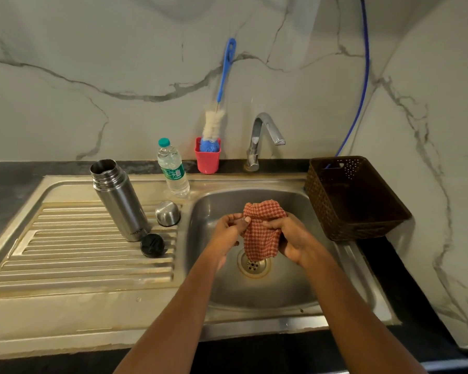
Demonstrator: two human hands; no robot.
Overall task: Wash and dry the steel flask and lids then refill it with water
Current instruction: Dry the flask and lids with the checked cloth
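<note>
Both forearms reach forward and converge. The left grip (pixel 227 233) pinches a cloth (pixel 260 238) at its edge; the right grip (pixel 292 238) clutches its other side.

Most fingers of the right hand (pixel 295 238) are hidden behind the red checked cloth (pixel 261 236), which also covers part of the round drain (pixel 255 268). The writing on the tall steel flask (pixel 119 201) is too tiny to read. The thin blue tube (pixel 364 76) runs off the top edge, and its low end goes out of sight at the brown plastic basket (pixel 354 201).
</note>
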